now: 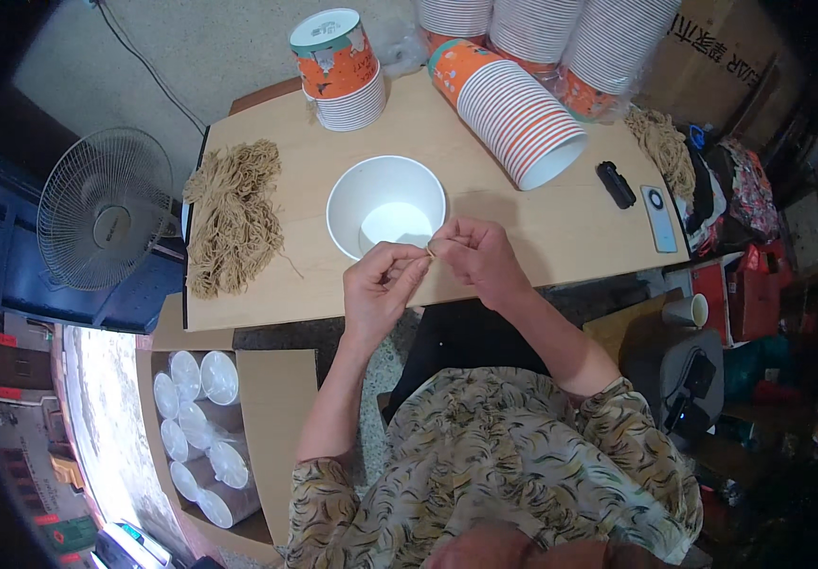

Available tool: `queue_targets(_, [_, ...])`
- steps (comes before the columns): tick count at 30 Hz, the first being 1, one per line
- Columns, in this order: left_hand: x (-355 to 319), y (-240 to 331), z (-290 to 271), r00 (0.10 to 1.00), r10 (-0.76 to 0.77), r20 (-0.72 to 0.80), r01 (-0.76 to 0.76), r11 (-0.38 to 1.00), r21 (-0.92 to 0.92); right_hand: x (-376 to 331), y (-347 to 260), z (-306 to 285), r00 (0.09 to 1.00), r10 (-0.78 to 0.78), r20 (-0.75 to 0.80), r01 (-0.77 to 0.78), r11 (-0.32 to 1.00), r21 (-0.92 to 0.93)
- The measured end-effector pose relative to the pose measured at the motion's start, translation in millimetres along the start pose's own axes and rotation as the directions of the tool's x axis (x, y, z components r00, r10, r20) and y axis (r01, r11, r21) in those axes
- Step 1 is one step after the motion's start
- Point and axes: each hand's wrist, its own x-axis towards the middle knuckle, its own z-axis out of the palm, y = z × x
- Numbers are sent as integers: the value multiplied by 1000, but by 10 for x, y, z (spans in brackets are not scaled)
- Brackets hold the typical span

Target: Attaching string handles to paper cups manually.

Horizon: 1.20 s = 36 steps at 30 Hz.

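Note:
My left hand [381, 283] and my right hand [478, 254] meet over the near rim of a white paper bowl [385, 204] that stands upright on the wooden table [561, 228]. Both pinch a short piece of tan string [432, 250] between their fingertips, right at the bowl's edge. The bowl looks empty inside. A loose heap of the same tan string [234, 213] lies on the table to the left of the bowl.
Stacks of orange-and-white paper bowls [513, 109] lie and stand along the far edge, one stack [341, 68] upright. A black small device [616, 184] and a phone [658, 218] lie right. A fan [106, 209] stands left; a carton of bagged stacks of white lids [202, 431] sits below.

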Motion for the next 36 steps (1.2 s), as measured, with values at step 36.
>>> queue_targets(36, [-104,101,67,943,330,-43,-282,861,423,90,-73,-134,924,342,170,-346,938,-9])
